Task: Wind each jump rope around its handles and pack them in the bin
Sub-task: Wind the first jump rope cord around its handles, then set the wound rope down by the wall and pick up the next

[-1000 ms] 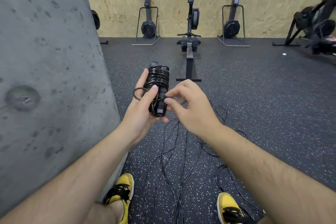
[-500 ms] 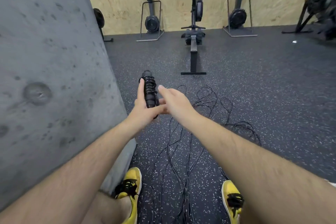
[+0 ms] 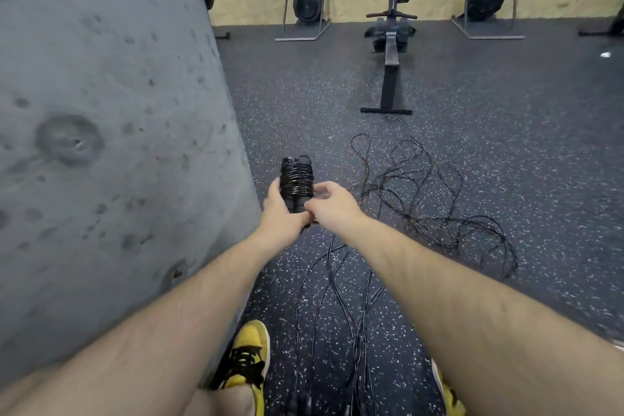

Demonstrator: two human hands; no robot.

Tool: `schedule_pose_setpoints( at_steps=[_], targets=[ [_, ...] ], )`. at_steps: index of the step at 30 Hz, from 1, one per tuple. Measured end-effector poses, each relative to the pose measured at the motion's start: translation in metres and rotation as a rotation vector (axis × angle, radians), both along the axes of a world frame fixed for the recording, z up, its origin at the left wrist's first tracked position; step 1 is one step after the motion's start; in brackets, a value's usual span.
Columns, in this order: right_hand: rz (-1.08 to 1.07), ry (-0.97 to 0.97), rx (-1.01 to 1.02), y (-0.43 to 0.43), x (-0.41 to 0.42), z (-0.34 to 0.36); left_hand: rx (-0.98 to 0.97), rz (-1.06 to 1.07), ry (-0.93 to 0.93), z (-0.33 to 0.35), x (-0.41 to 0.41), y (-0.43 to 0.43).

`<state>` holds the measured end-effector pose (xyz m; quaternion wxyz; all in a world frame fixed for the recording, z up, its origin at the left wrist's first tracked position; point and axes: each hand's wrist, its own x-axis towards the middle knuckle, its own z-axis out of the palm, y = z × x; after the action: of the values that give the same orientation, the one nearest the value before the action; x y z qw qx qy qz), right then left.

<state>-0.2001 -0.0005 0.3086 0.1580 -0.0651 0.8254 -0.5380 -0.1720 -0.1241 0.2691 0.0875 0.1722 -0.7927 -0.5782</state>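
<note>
Both hands — left hand (image 3: 280, 209), right hand (image 3: 332, 204) — grip wound jump rope (image 3: 297, 179)

Even, soft indoor light w/ faint shadows; wide-angle bends edges (slight motion blur throughout).
</note>
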Motion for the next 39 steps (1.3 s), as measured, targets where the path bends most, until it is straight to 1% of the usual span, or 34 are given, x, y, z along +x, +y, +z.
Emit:
schedule_pose_setpoints(
  at_steps=[2,4,5,7,8,11,12,14,15,16,18,20,23,25,28,30,32,34,39],
  targets=[
    [0.091,0.038,0.183,-0.009,-0.002,-0.024,-0.053,0.028,-0.043,-0.038,-0.009,-0.005],
    [0.147,-0.009,0.275,-0.017,-0.002,-0.056,-0.076,0.055,-0.124,-0.068,-0.008,-0.005],
    [0.162,-0.034,0.324,-0.022,-0.003,-0.077,-0.04,0.096,-0.156,-0.084,-0.006,-0.005],
    [0.177,-0.099,0.394,-0.034,0.0,-0.119,-0.041,0.132,-0.231,-0.124,-0.001,-0.01],
    [0.169,-0.15,0.382,-0.04,0.003,-0.144,-0.047,0.124,-0.297,-0.148,0.001,-0.016],
    [0.115,-0.332,0.275,-0.052,0.011,-0.207,0.037,0.161,-0.493,-0.211,0.013,-0.03],
    [0.111,-0.38,0.255,-0.056,0.013,-0.224,0.067,0.22,-0.531,-0.228,0.016,-0.034],
    [0.098,-0.436,0.207,-0.066,0.01,-0.254,0.151,0.375,-0.551,-0.251,0.012,-0.042],
    [0.083,-0.453,0.175,-0.072,0.008,-0.266,0.144,0.389,-0.555,-0.268,0.006,-0.049],
    [0.072,-0.474,0.138,-0.077,0.005,-0.276,0.096,0.368,-0.559,-0.28,0.0,-0.055],
    [0.067,-0.501,0.054,-0.085,-0.002,-0.293,0.06,0.337,-0.579,-0.305,-0.01,-0.071],
    [0.083,-0.517,0.028,-0.09,-0.008,-0.304,-0.078,0.295,-0.652,-0.332,-0.012,-0.087],
    [0.122,-0.506,0.103,-0.086,-0.007,-0.315,-0.316,0.25,-0.843,-0.34,-0.011,-0.093],
    [0.154,-0.526,0.122,-0.077,-0.003,-0.317,-0.408,0.221,-0.876,-0.333,-0.008,-0.091],
    [0.154,-0.503,0.173,-0.06,0.003,-0.313,-0.553,0.183,-0.823,-0.322,-0.001,-0.078],
    [0.172,-0.45,0.237,-0.045,0.011,-0.304,-0.597,0.144,-0.729,-0.312,0.01,-0.061],
    [0.199,-0.397,0.31,-0.03,0.024,-0.288,-0.578,0.076,-0.647,-0.303,0.026,-0.037],
    [0.203,-0.381,0.353,-0.016,0.043,-0.275,-0.492,0.036,-0.635,-0.299,0.048,-0.011],
    [0.211,-0.412,0.417,0.008,0.096,-0.28,-0.314,-0.033,-0.751,-0.314,0.1,0.031]
  ],
)
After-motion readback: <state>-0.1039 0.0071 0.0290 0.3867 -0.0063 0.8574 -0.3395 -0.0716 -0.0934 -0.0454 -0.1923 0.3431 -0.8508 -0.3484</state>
